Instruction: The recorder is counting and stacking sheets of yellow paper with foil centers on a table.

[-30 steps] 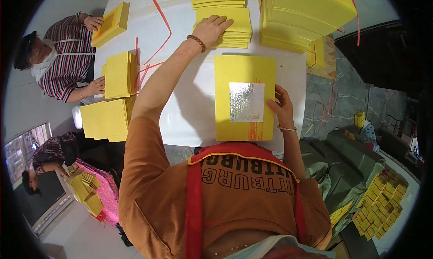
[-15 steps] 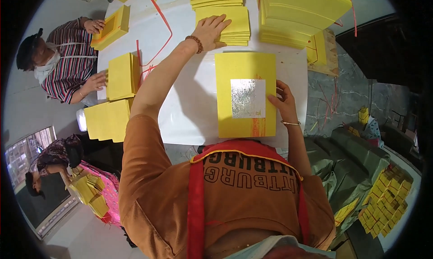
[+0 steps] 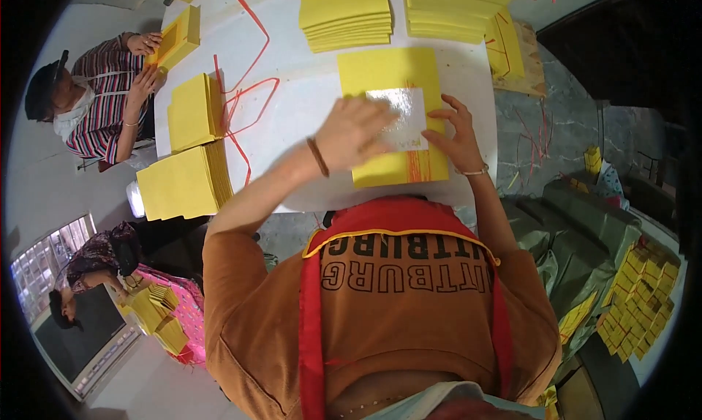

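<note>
A yellow paper sheet (image 3: 387, 69) lies before me on the white table, with a shiny silver foil square (image 3: 409, 116) and orange-red streaks on it. Whether more sheets lie under it I cannot tell. My left hand (image 3: 358, 131) is over the sheet's left half and covers part of the foil; its fingers are smeared by motion. At the sheet's right edge rests my right hand (image 3: 459, 133), thumb and fingers apart and touching the paper. Just beyond stands a stack of yellow paper (image 3: 345, 21).
A taller yellow stack (image 3: 464, 6) stands at the far right. Further stacks (image 3: 183, 182) line the left edge, beside loose red straps (image 3: 238, 102). A person in stripes (image 3: 110, 91) handles a yellow block (image 3: 179, 39); another person (image 3: 99, 263) works at lower left.
My left hand has come back from the far yellow stack onto the sheet with the foil. The right hand stays at the sheet's right edge. The striped-shirt person's lower hand moved to the yellow block.
</note>
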`<state>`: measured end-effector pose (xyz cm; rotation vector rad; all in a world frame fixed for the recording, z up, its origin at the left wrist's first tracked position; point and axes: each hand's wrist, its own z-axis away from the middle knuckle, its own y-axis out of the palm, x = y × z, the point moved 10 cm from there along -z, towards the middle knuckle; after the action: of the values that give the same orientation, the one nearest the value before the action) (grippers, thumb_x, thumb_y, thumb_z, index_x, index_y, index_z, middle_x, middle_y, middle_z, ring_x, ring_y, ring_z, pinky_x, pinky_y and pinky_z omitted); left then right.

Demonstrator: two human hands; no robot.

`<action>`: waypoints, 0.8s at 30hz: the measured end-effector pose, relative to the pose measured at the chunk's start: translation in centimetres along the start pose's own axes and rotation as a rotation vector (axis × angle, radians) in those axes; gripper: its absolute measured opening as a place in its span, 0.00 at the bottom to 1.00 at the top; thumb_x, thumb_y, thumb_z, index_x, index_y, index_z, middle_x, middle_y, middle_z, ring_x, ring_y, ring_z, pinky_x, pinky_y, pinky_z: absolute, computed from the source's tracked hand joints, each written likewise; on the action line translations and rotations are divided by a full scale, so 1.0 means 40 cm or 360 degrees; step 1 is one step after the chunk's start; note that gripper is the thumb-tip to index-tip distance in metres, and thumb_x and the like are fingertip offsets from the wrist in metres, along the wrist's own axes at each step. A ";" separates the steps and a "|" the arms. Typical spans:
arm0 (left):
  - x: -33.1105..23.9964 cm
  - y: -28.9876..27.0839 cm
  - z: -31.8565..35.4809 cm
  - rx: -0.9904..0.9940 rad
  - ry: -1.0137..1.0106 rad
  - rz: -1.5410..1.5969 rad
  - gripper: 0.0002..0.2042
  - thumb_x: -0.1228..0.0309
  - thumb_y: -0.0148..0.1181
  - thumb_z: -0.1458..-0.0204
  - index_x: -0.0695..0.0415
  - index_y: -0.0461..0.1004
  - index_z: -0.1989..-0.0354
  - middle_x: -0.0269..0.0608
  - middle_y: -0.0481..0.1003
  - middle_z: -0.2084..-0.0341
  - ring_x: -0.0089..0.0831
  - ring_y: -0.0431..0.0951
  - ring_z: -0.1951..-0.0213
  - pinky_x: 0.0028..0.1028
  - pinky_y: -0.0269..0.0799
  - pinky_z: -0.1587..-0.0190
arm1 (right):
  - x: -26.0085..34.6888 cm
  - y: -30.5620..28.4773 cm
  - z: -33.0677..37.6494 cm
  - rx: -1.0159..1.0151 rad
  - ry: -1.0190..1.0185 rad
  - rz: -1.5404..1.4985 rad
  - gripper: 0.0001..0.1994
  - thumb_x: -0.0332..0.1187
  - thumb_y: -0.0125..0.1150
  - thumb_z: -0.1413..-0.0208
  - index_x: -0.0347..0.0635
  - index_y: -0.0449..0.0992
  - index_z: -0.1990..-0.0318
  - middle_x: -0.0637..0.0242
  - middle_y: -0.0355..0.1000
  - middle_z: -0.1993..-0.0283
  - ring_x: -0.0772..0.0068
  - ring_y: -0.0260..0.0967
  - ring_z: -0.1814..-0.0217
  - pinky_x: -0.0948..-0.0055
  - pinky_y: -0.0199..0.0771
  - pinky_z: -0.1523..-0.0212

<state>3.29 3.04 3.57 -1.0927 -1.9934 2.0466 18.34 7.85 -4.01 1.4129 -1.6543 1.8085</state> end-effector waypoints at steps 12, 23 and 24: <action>-0.103 0.028 0.068 -0.0175 0.0090 0.0485 0.08 0.69 0.58 0.54 0.60 0.74 0.67 0.41 0.73 0.74 0.34 0.73 0.71 0.27 0.67 0.68 | -0.081 0.067 0.015 0.0109 0.0412 -0.1091 0.15 0.33 0.64 0.55 0.47 0.72 0.58 0.62 0.51 0.41 0.67 0.54 0.41 0.68 0.61 0.48; -0.032 0.056 0.064 -0.0066 -0.0437 0.0838 0.07 0.71 0.56 0.51 0.62 0.75 0.70 0.42 0.73 0.81 0.26 0.72 0.79 0.24 0.66 0.75 | -0.081 0.058 0.018 0.0067 0.0383 -0.1091 0.12 0.34 0.61 0.53 0.47 0.73 0.59 0.63 0.53 0.42 0.69 0.56 0.43 0.70 0.62 0.49; -0.024 0.063 0.066 -0.0045 -0.0509 0.0895 0.07 0.71 0.55 0.51 0.62 0.75 0.70 0.40 0.73 0.82 0.22 0.70 0.80 0.22 0.65 0.76 | -0.078 0.056 0.018 0.0069 0.0382 -0.1091 0.12 0.34 0.61 0.53 0.47 0.73 0.59 0.63 0.53 0.42 0.69 0.56 0.43 0.70 0.62 0.49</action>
<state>3.62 -0.04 1.45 -1.5622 -2.0173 2.6137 18.38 7.76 -7.94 1.4673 -0.8615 1.5281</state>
